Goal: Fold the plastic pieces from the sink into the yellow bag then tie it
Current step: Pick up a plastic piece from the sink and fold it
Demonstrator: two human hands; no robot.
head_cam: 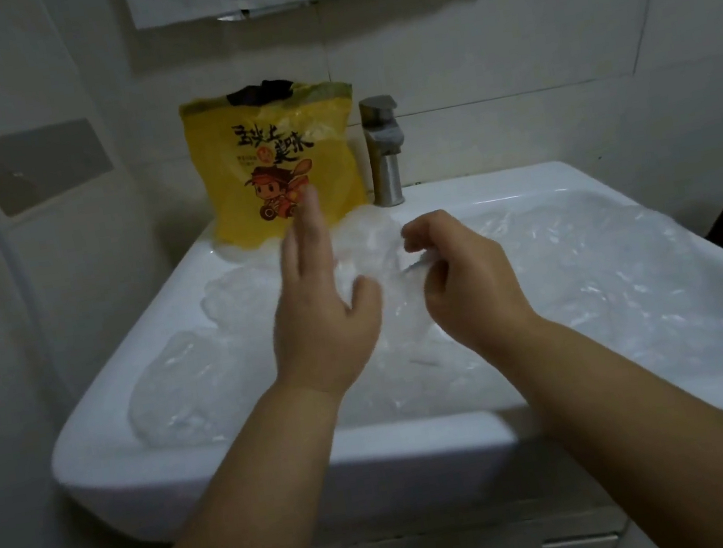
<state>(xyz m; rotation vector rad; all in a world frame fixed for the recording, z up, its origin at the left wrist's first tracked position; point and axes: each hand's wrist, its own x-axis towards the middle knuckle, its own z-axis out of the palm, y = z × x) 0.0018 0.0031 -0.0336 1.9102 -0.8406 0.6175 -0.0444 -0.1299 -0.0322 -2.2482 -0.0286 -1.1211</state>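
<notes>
Left hand [323, 312] straight-fingered, right hand [461, 280] pinch-tight on clear, crinkly plastic [188, 384] (yellow bag [236, 170] upright behind)

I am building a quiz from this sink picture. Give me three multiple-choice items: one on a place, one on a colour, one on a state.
1. Where does the yellow bag stand?
A. On the back rim of the sink, left of the faucet
B. Down in the basin
C. On the floor

2. What colour are the plastic pieces in the sink?
A. Black
B. Clear
C. Red

3. What is the right hand doing?
A. Lying flat and empty
B. Pinching a plastic piece
C. Turning a tap

Answers:
1. A: the bag stands upright on the rim beside the faucet.
2. B: the white basin shows through them.
3. B: its fingers curl on clear plastic, while the left hand is open.
</notes>
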